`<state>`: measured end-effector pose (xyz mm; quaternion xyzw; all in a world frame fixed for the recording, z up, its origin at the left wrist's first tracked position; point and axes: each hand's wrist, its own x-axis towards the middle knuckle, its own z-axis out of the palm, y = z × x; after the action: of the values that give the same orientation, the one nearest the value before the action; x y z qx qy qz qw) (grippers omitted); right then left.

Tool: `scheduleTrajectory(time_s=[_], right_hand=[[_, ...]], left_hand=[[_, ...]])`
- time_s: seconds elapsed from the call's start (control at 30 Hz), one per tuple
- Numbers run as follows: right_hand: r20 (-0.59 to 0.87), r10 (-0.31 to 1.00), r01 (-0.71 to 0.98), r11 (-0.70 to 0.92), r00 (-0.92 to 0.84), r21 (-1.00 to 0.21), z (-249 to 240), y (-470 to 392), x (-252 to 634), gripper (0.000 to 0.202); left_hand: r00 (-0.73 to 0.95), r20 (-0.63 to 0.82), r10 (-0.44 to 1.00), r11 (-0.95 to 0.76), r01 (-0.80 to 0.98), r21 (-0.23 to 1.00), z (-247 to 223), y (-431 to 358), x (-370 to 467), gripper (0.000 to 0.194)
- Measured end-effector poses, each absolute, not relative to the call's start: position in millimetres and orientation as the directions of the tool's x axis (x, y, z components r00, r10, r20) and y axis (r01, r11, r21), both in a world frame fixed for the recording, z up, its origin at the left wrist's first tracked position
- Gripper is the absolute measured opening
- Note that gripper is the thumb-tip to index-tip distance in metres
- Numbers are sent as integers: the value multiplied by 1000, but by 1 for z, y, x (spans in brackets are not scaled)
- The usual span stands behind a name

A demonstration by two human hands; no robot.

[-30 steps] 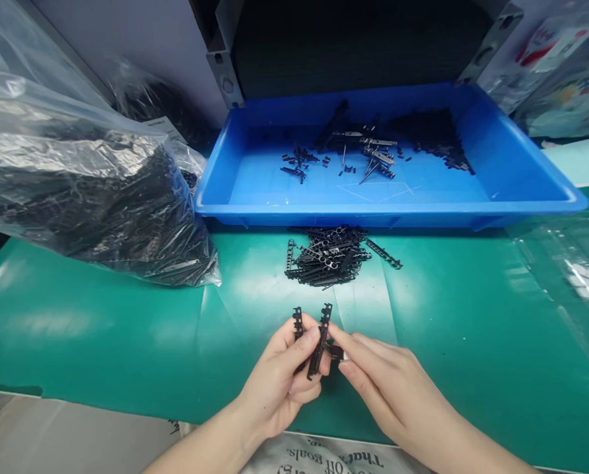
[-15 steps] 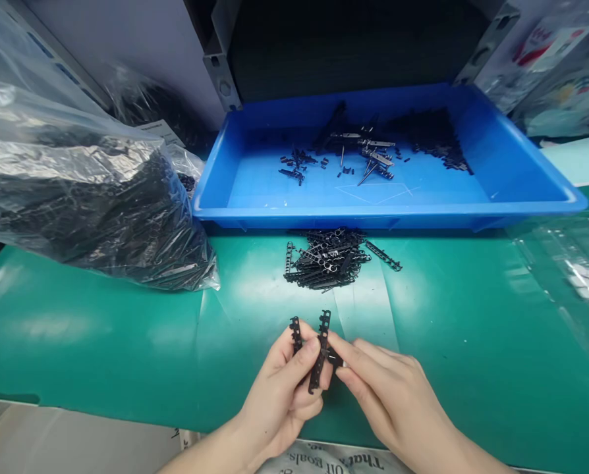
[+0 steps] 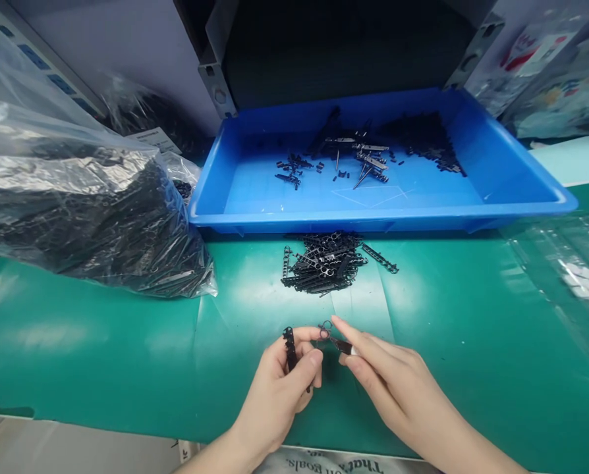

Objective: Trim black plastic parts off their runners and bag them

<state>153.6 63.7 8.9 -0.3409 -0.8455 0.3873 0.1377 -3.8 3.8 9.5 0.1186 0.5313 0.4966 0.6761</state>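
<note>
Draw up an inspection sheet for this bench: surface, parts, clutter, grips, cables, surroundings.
Surface: green mat, glossy, reflecting light.
Job's things: black strip at the left; slim dark piece with a white part at the right; thin ringed piece between the hands, what holds it unclear.
Clutter: strip pile in front of the blue tray; loose black pieces in the tray.
Grips: left grip, bare hand, holds the black strip; right grip, bare hand, pinches the slim dark piece.
Cables: nothing seen.
Surroundings: clear bag of dark parts on the left; white pieces under or in clear plastic on the right; dark panel above the tray.
</note>
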Motion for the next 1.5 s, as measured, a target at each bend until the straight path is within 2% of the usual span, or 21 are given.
scheduleTrajectory(time_s=[0.2,0.37,0.6,0.77,0.9,1.07,1.23,1.4,1.5], right_hand=[[28,648,495,607,-761,-621,12,65,153,40],[64,638,512,669,-767,-538,13,64,149,43],[73,634,494,664,-770,-561,11,63,148,44],[63,654,502,635,-754,-587,8,61,148,42],[114,682,523,646,-722,-557,3,56,144,42],[210,674,561,717,-708,-413,1,60,141,40],[253,708,632,704,-659,-323,9,101,136,43],[201,701,680,712,-684,-175,9,138,114,19],[205,686,661,728,-698,-184,10,144,110,17]], left_hand=[[-235,-544,805,466,-316,827,6,0,1,27],[-230,-512,828,464,-231,855,4,-2,1,20],[-219,-493,842,461,-182,868,0,-1,0,14],[-272,-493,826,472,-144,870,8,5,0,13],[-296,-491,819,477,-121,870,8,6,2,12],[-266,-532,804,477,-247,844,2,4,3,17],[-215,-532,819,425,-396,814,5,5,-3,16],[-204,-491,847,336,-511,791,10,4,-8,18],[-229,-461,857,312,-481,819,10,3,-16,16]])
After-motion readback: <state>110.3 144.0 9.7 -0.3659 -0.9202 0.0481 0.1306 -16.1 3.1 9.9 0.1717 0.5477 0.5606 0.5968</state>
